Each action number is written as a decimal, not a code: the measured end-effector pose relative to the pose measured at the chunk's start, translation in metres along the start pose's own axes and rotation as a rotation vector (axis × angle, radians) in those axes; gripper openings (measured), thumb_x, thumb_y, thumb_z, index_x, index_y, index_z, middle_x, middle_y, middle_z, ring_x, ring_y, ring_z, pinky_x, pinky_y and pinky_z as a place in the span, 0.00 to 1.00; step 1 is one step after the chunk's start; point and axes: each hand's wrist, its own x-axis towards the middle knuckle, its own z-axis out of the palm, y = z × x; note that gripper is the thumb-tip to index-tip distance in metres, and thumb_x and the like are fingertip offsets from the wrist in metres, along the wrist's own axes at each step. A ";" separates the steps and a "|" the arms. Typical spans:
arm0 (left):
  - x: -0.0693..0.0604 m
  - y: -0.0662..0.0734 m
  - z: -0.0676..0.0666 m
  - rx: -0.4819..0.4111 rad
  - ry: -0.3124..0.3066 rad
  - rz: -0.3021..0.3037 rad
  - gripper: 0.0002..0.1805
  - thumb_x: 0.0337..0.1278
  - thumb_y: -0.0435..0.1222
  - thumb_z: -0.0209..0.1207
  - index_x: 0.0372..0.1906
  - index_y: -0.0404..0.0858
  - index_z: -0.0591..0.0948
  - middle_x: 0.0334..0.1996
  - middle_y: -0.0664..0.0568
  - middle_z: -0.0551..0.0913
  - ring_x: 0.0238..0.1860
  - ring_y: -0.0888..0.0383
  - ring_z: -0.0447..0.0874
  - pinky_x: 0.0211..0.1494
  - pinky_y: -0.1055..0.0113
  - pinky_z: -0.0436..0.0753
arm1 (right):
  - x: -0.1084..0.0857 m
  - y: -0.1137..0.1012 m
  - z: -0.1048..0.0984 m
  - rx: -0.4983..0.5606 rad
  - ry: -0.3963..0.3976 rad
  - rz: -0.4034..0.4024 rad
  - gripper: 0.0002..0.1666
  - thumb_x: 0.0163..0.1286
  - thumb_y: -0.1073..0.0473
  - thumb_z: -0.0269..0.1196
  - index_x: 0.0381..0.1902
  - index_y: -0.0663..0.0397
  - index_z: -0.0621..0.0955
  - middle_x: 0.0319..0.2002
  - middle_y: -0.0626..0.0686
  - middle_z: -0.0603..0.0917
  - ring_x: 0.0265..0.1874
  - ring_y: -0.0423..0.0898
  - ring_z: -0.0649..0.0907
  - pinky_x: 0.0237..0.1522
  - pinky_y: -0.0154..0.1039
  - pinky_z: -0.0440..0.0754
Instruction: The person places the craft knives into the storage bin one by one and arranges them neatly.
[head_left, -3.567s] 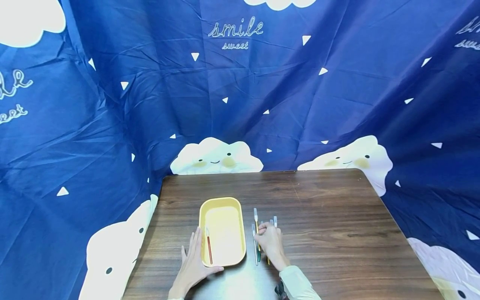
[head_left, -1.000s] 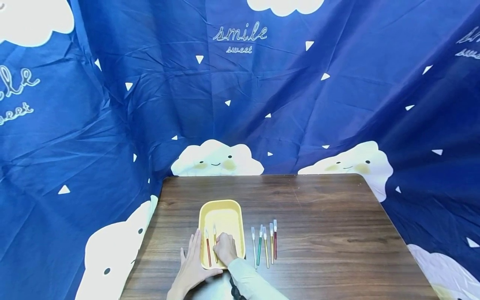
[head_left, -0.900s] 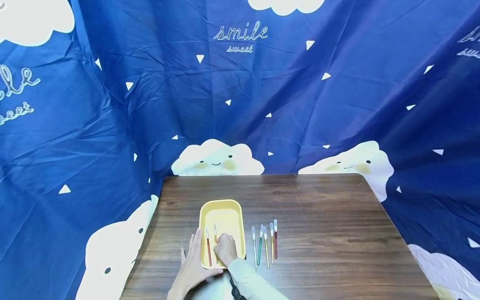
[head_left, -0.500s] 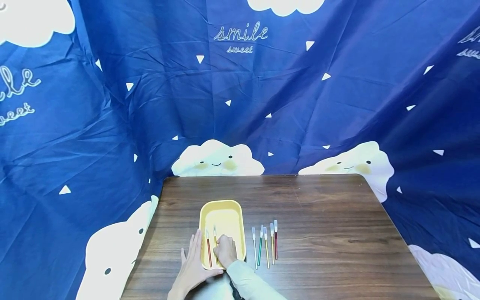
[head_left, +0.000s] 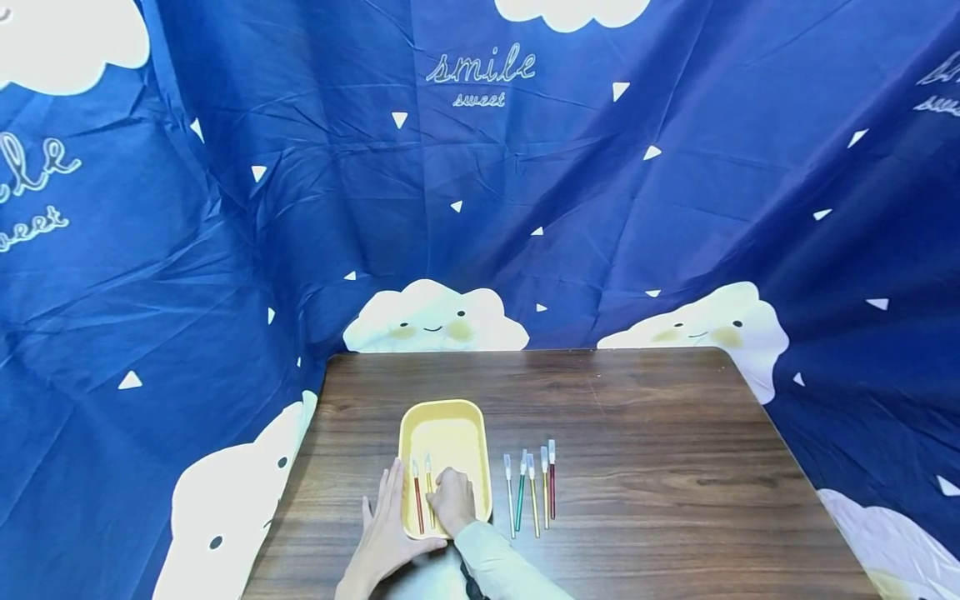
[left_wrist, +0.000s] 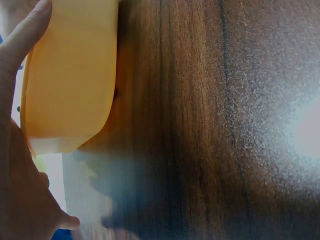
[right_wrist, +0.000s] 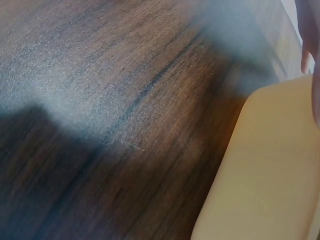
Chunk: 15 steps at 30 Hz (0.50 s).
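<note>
In the head view, my left hand (head_left: pixel 385 532) lies along the left wall and near corner of a yellow tray (head_left: pixel 406 422), fingers straight and thumb spread along the near edge. Inside the tray, my right hand (head_left: pixel 453 502) has curled fingers and pinches a slim gold pen-like tool (head_left: pixel 429 477) with a pale tip. A red tool (head_left: pixel 418 500) of the same shape lies left of it, nearer the tray wall. In the left wrist view, the left thumb (left_wrist: pixel 31 25) touches the tray's outer wall (left_wrist: pixel 72 75). The right fingertips are mostly hidden.
Right of the tray, several similar tools lie side by side on the wooden table (head_left: pixel 660 467): silver (head_left: pixel 511 504), green (head_left: pixel 520 504), gold (head_left: pixel 534 504) and dark red (head_left: pixel 552 492). A blue cloud-print curtain (head_left: pixel 562 183) hangs behind the table.
Earlier, my right hand picked the gold tool from the row and brought it left into the tray. Over the last second, the tool's top has shifted slightly left; the left hand has stayed put.
</note>
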 end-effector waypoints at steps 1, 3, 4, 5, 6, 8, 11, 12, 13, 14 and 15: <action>0.000 0.000 0.000 0.002 0.002 0.002 0.82 0.33 0.74 0.74 0.87 0.38 0.45 0.86 0.42 0.48 0.80 0.28 0.52 0.67 0.14 0.51 | 0.000 -0.001 -0.002 0.000 -0.002 0.003 0.14 0.50 0.68 0.81 0.29 0.59 0.84 0.24 0.52 0.85 0.24 0.49 0.84 0.29 0.42 0.83; 0.000 0.000 0.001 0.004 0.002 0.003 0.82 0.34 0.75 0.74 0.87 0.38 0.45 0.86 0.42 0.48 0.80 0.28 0.52 0.67 0.14 0.51 | 0.001 -0.002 -0.004 0.001 -0.003 0.000 0.13 0.51 0.67 0.81 0.29 0.59 0.85 0.24 0.50 0.85 0.25 0.49 0.85 0.30 0.42 0.83; 0.000 -0.001 0.002 0.006 -0.001 0.004 0.82 0.33 0.75 0.74 0.87 0.38 0.45 0.86 0.42 0.48 0.80 0.27 0.52 0.66 0.14 0.51 | 0.001 -0.003 -0.005 0.003 -0.002 -0.005 0.13 0.51 0.67 0.80 0.30 0.59 0.85 0.24 0.49 0.85 0.25 0.49 0.85 0.30 0.42 0.84; 0.000 -0.001 0.002 0.005 -0.006 0.000 0.82 0.33 0.75 0.73 0.87 0.38 0.44 0.86 0.43 0.48 0.80 0.28 0.51 0.67 0.14 0.51 | 0.002 -0.004 -0.005 0.011 -0.001 -0.008 0.12 0.52 0.67 0.80 0.31 0.59 0.85 0.24 0.49 0.85 0.25 0.49 0.85 0.30 0.42 0.84; 0.001 -0.001 0.002 0.003 -0.010 -0.004 0.82 0.33 0.76 0.73 0.87 0.38 0.44 0.86 0.42 0.48 0.81 0.28 0.51 0.67 0.14 0.50 | 0.003 -0.004 -0.006 0.019 -0.004 -0.010 0.12 0.53 0.67 0.80 0.31 0.59 0.85 0.24 0.48 0.85 0.26 0.48 0.85 0.31 0.42 0.84; 0.001 -0.002 0.002 -0.001 -0.021 -0.012 0.82 0.34 0.76 0.73 0.87 0.39 0.44 0.86 0.42 0.48 0.81 0.29 0.50 0.68 0.15 0.50 | 0.004 -0.006 -0.008 0.034 0.002 -0.032 0.12 0.54 0.68 0.80 0.32 0.60 0.85 0.24 0.47 0.85 0.26 0.48 0.85 0.31 0.42 0.84; 0.002 -0.003 0.001 -0.003 -0.033 -0.024 0.82 0.34 0.77 0.72 0.87 0.38 0.44 0.86 0.42 0.47 0.82 0.31 0.48 0.69 0.15 0.49 | 0.006 -0.008 -0.011 0.052 0.002 -0.047 0.12 0.54 0.69 0.79 0.33 0.60 0.85 0.24 0.47 0.85 0.26 0.48 0.86 0.31 0.41 0.84; 0.002 -0.003 0.001 -0.002 -0.035 -0.025 0.82 0.34 0.77 0.72 0.87 0.38 0.44 0.86 0.42 0.47 0.82 0.31 0.48 0.69 0.15 0.48 | 0.007 -0.008 -0.013 0.055 0.004 -0.051 0.12 0.54 0.69 0.79 0.33 0.60 0.85 0.25 0.47 0.85 0.26 0.47 0.86 0.31 0.40 0.84; 0.002 -0.003 0.001 -0.002 -0.038 -0.027 0.82 0.34 0.77 0.72 0.87 0.38 0.44 0.86 0.43 0.46 0.82 0.31 0.48 0.69 0.15 0.48 | 0.007 -0.009 -0.015 0.062 0.005 -0.053 0.13 0.54 0.69 0.79 0.33 0.59 0.85 0.25 0.48 0.86 0.26 0.47 0.86 0.31 0.40 0.84; 0.002 -0.003 0.001 0.000 -0.039 -0.028 0.82 0.34 0.77 0.72 0.87 0.37 0.44 0.86 0.43 0.46 0.82 0.31 0.48 0.69 0.15 0.48 | 0.008 -0.010 -0.017 0.070 0.004 -0.052 0.13 0.53 0.69 0.79 0.33 0.59 0.85 0.25 0.48 0.86 0.26 0.47 0.86 0.31 0.40 0.84; 0.002 -0.003 0.001 0.003 -0.039 -0.028 0.82 0.34 0.77 0.72 0.87 0.37 0.44 0.86 0.43 0.46 0.82 0.31 0.48 0.69 0.15 0.48 | 0.008 -0.011 -0.019 0.082 0.002 -0.045 0.13 0.53 0.69 0.78 0.34 0.59 0.85 0.25 0.48 0.86 0.26 0.47 0.86 0.31 0.40 0.84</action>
